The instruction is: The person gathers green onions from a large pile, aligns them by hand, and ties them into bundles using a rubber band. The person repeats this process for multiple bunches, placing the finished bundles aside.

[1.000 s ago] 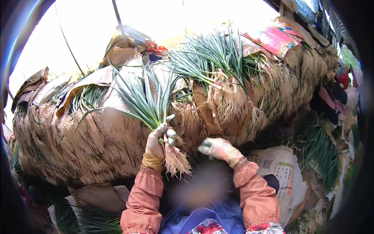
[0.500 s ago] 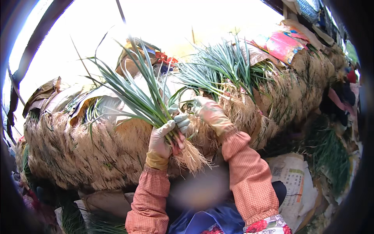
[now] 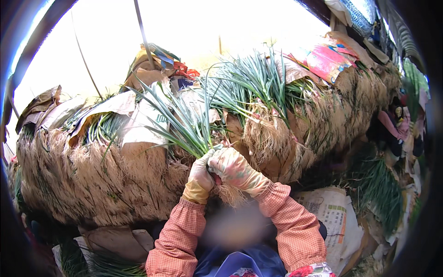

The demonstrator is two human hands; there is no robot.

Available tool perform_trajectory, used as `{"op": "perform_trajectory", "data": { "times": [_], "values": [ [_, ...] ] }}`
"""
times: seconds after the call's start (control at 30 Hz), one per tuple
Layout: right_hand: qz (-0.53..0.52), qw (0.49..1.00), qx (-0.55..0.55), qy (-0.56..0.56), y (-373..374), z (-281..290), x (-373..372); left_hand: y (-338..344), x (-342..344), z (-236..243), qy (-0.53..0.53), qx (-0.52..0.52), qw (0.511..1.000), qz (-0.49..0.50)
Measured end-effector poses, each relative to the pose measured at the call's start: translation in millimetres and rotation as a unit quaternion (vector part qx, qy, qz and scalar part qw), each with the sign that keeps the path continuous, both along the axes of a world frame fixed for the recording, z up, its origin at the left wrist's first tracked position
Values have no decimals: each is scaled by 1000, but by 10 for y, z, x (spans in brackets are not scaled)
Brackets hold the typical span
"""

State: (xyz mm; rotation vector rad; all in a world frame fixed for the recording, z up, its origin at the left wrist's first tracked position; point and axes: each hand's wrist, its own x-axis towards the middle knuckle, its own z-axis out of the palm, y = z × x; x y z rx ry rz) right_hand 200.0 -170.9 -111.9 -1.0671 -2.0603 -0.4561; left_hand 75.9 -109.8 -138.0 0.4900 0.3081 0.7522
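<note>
My left hand is closed round a bunch of green onions near its bulbs, with the leaves fanning up and left and pale roots hanging below. My right hand is pressed against the left one, its fingers curled over the same bunch; what exactly they grip is partly hidden. Both hands wear pale, stained gloves. Right behind them a long pile of onion bundles lies roots outward, with loose bunches on top.
Torn paper sheets and a pink wrapper lie on the pile. More greens and a printed paper sack lie low at the right. Someone in pink and dark clothes is partly visible at the far right.
My right hand first reached up toward the pile, then came down and left onto the bunch beside my left hand. My left hand with the onions has shifted slightly rightward.
</note>
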Motion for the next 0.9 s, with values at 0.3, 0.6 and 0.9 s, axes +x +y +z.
{"op": "perform_trajectory", "data": {
  "times": [0.3, 0.6, 0.9],
  "values": [
    [-78, 977, -73, 185, 319, -165, -18, 82, -4, -153, 47, -48, 992, 108],
    [-405, 909, -67, 66, 212, 411, 1122, -24, 23, 509, -146, 95, 981, 86],
    [-38, 901, -356, 245, -370, -67, 384, 78, 271, -23, 116, 92, 988, 40]
  ]
}}
